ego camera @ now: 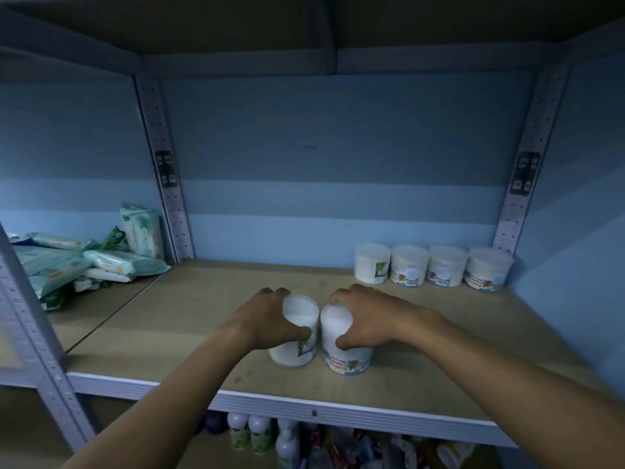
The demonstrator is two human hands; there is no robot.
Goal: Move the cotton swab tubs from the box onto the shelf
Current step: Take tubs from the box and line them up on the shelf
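Observation:
Two white cotton swab tubs stand side by side near the front of the wooden shelf point(189, 319). My left hand point(267, 319) grips the left tub point(297, 336) from above and its left side. My right hand point(368, 319) grips the right tub point(345, 353), which bears a "COTTON BUDS" label. The two tubs touch or nearly touch. Several more tubs point(433, 265) line up against the back wall at the right corner. The box is out of view.
Packs of wet wipes point(101, 258) are piled on the neighbouring shelf at the left, behind a perforated metal post point(165, 184). Bottles point(257, 434) and other goods fill the shelf below. The blue back wall point(338, 164) closes the bay.

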